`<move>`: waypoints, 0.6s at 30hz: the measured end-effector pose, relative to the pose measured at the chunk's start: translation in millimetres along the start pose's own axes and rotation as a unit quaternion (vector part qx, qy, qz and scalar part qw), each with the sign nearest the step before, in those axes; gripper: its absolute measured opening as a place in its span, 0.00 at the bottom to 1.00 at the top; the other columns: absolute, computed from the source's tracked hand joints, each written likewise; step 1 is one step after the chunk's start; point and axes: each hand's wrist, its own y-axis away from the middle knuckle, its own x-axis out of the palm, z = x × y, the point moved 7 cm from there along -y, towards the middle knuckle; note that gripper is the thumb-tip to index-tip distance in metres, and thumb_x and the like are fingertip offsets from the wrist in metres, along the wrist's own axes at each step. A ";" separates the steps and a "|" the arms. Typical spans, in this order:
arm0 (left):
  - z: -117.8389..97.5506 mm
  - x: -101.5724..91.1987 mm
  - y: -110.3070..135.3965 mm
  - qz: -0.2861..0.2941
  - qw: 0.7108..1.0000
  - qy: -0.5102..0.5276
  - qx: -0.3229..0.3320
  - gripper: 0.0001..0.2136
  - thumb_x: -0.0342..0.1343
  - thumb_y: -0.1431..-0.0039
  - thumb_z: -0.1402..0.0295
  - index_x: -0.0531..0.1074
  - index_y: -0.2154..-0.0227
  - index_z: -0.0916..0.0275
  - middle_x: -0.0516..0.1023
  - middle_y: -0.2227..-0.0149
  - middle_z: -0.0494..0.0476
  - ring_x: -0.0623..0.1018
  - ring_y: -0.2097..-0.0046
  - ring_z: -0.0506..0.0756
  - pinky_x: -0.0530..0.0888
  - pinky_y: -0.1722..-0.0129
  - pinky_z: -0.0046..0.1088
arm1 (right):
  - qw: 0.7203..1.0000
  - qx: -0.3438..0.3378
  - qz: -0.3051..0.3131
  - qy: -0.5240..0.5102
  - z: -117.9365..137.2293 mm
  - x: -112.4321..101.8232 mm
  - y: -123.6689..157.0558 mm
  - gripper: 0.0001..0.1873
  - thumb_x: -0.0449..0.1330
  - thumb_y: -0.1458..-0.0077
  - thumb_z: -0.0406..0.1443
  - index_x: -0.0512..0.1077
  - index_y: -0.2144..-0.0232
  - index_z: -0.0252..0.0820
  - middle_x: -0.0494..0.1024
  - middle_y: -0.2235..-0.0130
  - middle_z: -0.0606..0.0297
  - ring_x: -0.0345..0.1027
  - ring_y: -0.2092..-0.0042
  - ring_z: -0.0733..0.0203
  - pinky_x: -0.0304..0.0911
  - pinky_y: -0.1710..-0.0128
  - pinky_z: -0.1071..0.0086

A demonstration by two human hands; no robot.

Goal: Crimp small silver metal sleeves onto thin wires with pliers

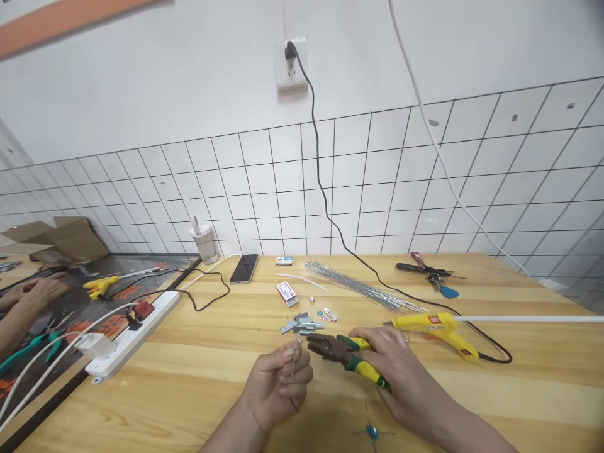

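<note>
My left hand [278,384] is closed in a pinch on a short thin metal wire [295,355] that stands upright above the wooden table [189,390]. Around the green and yellow handles of a pair of pliers [346,353] my right hand [401,377] is wrapped. The dark jaws of the pliers point left, close to the top of the wire. Just beyond lie a small pile of grey metal clips [302,324] and a few tiny coloured beads [326,314].
A yellow glue gun [436,328] lies right of my hands, its black cord running to a wall socket [291,66]. A bundle of thin wires [363,288], scissors [427,270], a phone [245,268], a white cup [204,242] and a power strip [132,333] surround them. Another person's hand [33,292] rests far left.
</note>
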 end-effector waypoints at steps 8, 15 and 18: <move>20.8 -3.4 0.1 0.006 0.995 0.073 -0.072 0.09 0.59 0.56 0.76 0.63 0.81 0.68 0.51 0.84 0.43 0.56 0.83 0.40 0.50 0.88 0.09 | 0.999 -0.034 -0.018 -0.003 9.2 -8.8 -2.9 0.26 0.48 0.64 0.21 0.68 0.61 0.43 0.65 0.51 0.56 0.59 0.55 0.52 0.54 0.56 0.54; 24.9 -4.0 0.0 0.005 0.993 0.070 -0.090 0.10 0.60 0.57 0.76 0.62 0.82 0.68 0.50 0.84 0.43 0.55 0.83 0.40 0.48 0.87 0.08 | 0.999 -0.044 -0.016 -0.003 10.9 -9.8 -3.6 0.24 0.48 0.62 0.22 0.68 0.62 0.43 0.66 0.54 0.56 0.59 0.56 0.52 0.55 0.59 0.56; 26.0 -3.0 0.3 0.007 0.993 0.066 -0.096 0.11 0.61 0.58 0.76 0.62 0.83 0.68 0.50 0.84 0.43 0.55 0.83 0.40 0.49 0.87 0.08 | 0.998 -0.051 -0.026 -0.011 11.2 -10.3 -3.7 0.22 0.48 0.62 0.22 0.68 0.64 0.42 0.67 0.56 0.56 0.59 0.58 0.53 0.57 0.61 0.57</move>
